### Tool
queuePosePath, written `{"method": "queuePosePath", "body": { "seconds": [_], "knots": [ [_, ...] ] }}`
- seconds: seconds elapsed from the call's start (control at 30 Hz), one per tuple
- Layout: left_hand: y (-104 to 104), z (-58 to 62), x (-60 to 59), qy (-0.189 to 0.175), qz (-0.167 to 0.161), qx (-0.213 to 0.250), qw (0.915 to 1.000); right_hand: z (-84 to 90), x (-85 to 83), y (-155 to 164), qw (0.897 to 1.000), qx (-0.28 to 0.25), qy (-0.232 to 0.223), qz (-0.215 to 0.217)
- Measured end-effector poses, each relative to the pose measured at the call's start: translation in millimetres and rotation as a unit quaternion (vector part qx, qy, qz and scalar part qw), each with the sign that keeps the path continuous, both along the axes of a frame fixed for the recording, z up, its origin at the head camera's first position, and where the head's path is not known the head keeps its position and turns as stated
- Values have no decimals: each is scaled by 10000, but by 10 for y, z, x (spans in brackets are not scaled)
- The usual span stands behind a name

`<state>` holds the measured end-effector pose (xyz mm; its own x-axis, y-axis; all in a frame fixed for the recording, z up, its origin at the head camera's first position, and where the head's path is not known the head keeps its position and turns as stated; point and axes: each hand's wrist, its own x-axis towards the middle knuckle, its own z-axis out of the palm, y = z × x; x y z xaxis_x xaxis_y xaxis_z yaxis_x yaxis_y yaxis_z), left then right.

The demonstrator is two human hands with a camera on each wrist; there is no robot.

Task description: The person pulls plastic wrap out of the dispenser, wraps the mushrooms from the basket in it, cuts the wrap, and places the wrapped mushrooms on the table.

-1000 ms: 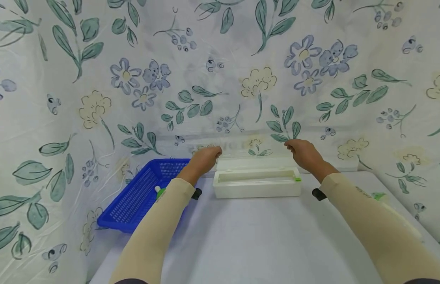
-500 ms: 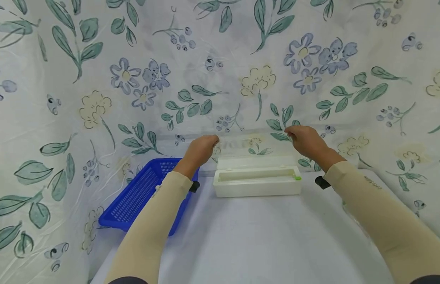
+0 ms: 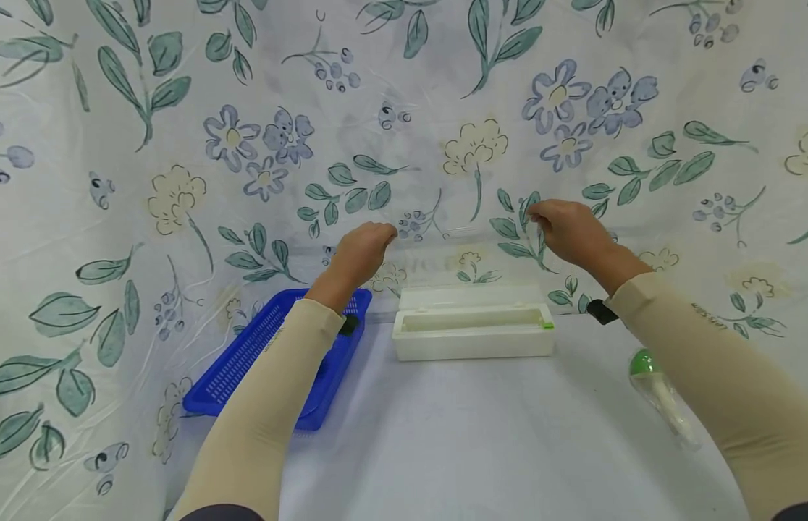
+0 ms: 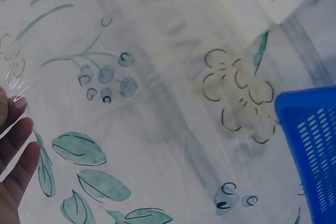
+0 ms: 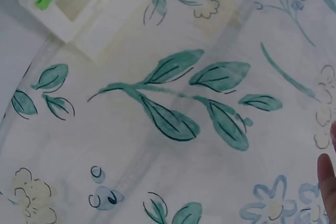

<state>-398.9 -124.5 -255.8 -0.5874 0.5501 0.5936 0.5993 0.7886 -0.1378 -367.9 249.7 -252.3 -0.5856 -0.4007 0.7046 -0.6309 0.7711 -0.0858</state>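
A long white cling film dispenser [image 3: 472, 347] sits on the table with its lid [image 3: 469, 297] raised at the back and a green slide cutter [image 3: 547, 325] at its right end. Above its left end, my left hand [image 3: 360, 252] pinches a corner of clear cling film [image 4: 19, 83], which creases at the fingertips in the left wrist view. My right hand [image 3: 569, 230] is raised about level above the right end, finger and thumb pinched on the film's other side. The see-through sheet stretches between both hands and the dispenser, its outline hard to see against the patterned cloth.
A blue plastic basket [image 3: 221, 380] stands at the left, partly under my left forearm. At the right, beside my right sleeve, lies a green-topped thing with a pale handle in clear wrapping [image 3: 661, 394]. Floral cloth [image 3: 469, 94] hangs right behind the dispenser.
Both hands have risen away from the dispenser, drawing the film up, and have spread slightly apart. The dispenser stays in place. The green-topped thing has come out from behind my right arm.
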Motion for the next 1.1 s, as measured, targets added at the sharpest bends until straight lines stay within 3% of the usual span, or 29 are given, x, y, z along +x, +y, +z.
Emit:
{"method": "queuePosePath", "body": {
  "seconds": [0.2,0.4,0.8,0.97,1.1],
  "knots": [
    [-28,153,72,434,-145,69,9989,155,62,5,9992,-64,378,124],
    [-85,303,194,481,-169,149,9986,298,159,-16,9974,-29,658,297],
    [-122,541,459,976,-859,205,9913,502,464,61,9878,-29,1447,575],
    [-147,580,649,1102,-1220,87,9864,466,649,94,9796,-62,1803,880],
    [-195,556,904,1116,-1504,-145,9822,380,868,139,9697,43,2122,1209]
  ]
}}
